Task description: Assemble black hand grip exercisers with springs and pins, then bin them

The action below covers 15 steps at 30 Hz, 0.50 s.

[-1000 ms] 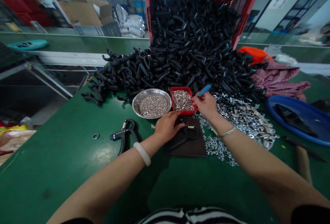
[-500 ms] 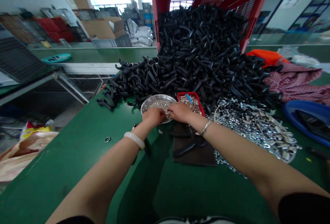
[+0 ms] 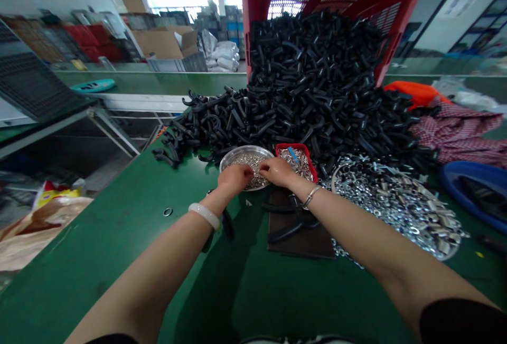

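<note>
Both hands are over a round metal bowl (image 3: 225,160) filled with small metal parts (image 3: 247,160). My left hand (image 3: 234,179) is at the bowl's near left rim, fingertips pinched together over the parts. From the right, my right hand (image 3: 277,171) reaches in with thumb and fingers closed. Whatever either pinch holds is too small to make out. Beside the right hand stands a red tray (image 3: 314,171) of small metal pins with a blue strip (image 3: 293,155) on top. Under my right wrist, black-handled pliers (image 3: 291,229) rest on a dark plate (image 3: 304,248).
Behind the bowl, a large heap of black curved plastic parts (image 3: 285,106) spills from a tipped red crate (image 3: 246,27). Loose shiny metal fittings (image 3: 396,207) spread at right, near a blue basin (image 3: 455,175). A metal ring (image 3: 168,211) lies on the green table (image 3: 130,249) at left.
The whole view has shifted slightly, so things sit a little further right and lower. Both hands stay at the bowl, their fingertips having lifted slightly off the parts.
</note>
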Motion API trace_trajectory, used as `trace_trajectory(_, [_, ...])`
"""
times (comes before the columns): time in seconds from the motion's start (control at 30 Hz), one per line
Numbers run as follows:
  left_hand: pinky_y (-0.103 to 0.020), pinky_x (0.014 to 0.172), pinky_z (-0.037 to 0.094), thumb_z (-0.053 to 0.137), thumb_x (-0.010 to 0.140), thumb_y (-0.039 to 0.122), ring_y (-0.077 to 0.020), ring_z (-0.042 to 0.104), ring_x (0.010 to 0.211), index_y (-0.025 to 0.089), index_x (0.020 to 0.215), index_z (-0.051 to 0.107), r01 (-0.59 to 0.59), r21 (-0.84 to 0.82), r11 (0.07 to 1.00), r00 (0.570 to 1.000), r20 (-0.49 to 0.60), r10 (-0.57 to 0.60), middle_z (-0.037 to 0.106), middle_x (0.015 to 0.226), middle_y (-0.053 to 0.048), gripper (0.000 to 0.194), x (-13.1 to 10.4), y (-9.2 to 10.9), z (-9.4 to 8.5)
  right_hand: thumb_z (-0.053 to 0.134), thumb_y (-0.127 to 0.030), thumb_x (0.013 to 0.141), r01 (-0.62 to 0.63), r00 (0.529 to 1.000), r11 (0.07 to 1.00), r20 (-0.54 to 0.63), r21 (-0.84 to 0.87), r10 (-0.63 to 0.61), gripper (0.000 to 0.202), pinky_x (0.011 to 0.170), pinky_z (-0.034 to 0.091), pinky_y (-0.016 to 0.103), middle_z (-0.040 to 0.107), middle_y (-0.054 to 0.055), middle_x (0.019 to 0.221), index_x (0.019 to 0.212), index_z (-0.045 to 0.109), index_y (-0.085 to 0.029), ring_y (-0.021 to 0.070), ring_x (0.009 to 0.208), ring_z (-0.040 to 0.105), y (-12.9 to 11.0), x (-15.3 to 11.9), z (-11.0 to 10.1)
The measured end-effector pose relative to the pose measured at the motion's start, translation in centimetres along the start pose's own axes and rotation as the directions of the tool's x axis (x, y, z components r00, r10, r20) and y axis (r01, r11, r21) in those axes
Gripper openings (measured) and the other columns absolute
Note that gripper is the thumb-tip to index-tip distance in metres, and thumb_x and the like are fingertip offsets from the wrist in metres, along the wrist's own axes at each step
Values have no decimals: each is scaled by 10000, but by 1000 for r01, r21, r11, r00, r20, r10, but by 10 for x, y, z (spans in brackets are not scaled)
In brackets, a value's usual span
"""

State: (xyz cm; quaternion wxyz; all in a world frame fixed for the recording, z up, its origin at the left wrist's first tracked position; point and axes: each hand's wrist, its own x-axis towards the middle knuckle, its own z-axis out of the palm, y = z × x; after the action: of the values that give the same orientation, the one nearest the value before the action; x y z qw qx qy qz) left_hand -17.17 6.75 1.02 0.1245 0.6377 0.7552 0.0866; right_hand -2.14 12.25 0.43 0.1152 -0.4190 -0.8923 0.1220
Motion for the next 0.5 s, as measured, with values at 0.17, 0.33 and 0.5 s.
trace_trajectory(0.17, [-236, 697, 429, 527, 756, 401, -171, 595, 865, 333, 919, 656, 29, -27, 999, 999, 17, -28, 671, 971, 28, 219, 1, 0, 0, 512, -224, 791, 38, 997, 994, -65, 106, -32, 153, 656, 395, 208, 673, 9, 834, 811, 659, -185, 127, 767, 583, 3, -4, -2])
trace_trajectory(0.33, [-253, 682, 434, 505, 762, 444, -185, 598, 844, 313, 899, 650, 1, 23, 1000, 1000, -14, -1, 671, 952, 12, 238, -1, 0, 2, 486, -235, 813, 6, 992, 990, -128, 141, 12, 171, 639, 385, 221, 662, 21, 793, 804, 641, -164, 131, 728, 572, 15, -28, -8])
trace_trajectory(0.5, [-280, 692, 444, 443, 804, 427, -208, 602, 852, 311, 966, 634, -32, 57, 998, 999, -28, 33, 668, 965, -20, 276, -1, 8, 9, 464, -218, 819, -81, 985, 990, -142, 117, 98, 193, 655, 403, 241, 663, 42, 798, 803, 645, -151, 148, 732, 578, 31, -60, -16])
